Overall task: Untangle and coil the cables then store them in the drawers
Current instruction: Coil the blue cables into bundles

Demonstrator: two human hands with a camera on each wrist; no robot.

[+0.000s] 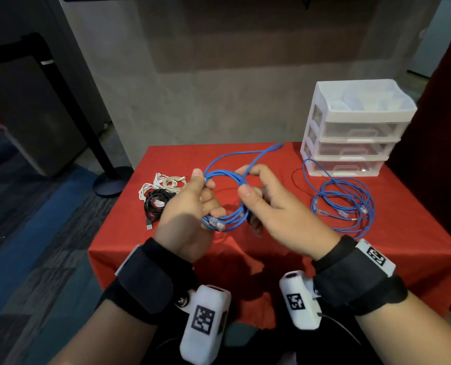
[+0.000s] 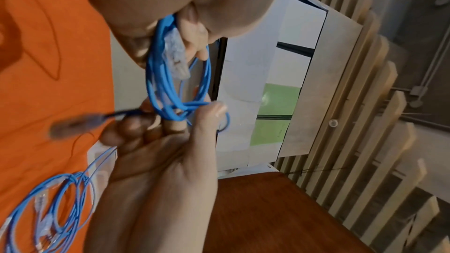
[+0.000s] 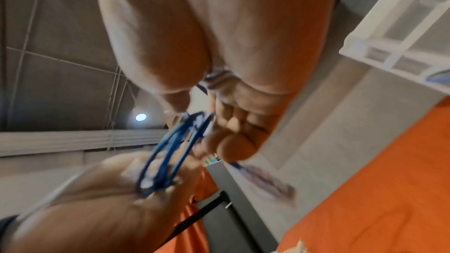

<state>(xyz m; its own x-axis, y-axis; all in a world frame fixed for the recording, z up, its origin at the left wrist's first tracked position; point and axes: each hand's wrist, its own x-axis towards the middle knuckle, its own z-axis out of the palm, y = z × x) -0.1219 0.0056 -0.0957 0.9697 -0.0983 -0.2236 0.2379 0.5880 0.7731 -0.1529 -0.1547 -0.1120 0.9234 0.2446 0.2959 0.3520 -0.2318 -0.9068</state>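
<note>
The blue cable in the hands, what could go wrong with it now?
1. The blue network cable coil is held only by fingers: the left hand grips one side and the right hand pinches the other. A loose grip could let the loops spring open.
2. Its free tail sticks out toward the white plastic drawer unit and might snag.
3. The loose blue cables on the red tablecloth lie close and could tangle with it.

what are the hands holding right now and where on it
Both hold one coiled blue cable: the left hand grips the coil's left side near a plug, the right hand pinches its right side.
</note>
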